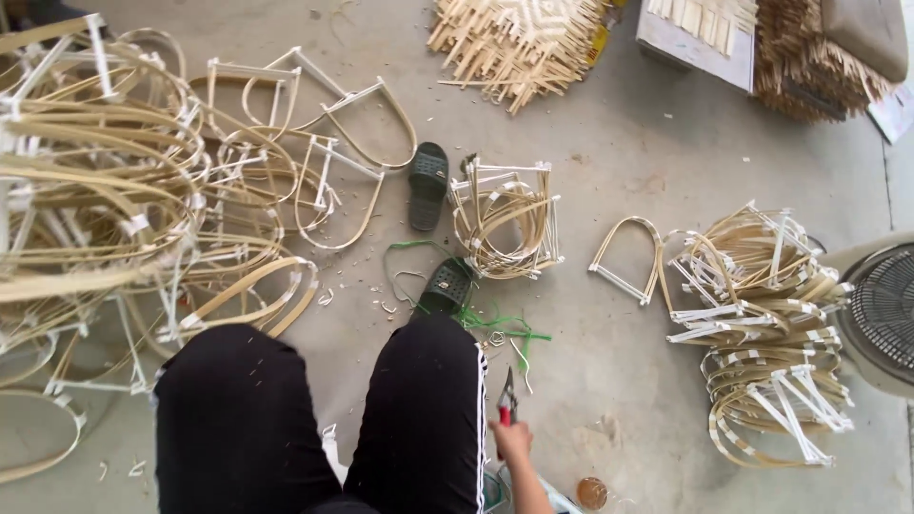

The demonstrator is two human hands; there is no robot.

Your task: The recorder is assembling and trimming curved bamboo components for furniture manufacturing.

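The right hand point(512, 442) is gripping red-handled shears point(506, 398), fingers closed round the handles, blades pointing away from the leg point(428, 409), left hand out of view.

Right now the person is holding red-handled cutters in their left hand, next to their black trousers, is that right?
Not quite: the head view shows the right hand holding the red-handled cutters, beside the black trousers. The left hand is out of sight. The rest is right.
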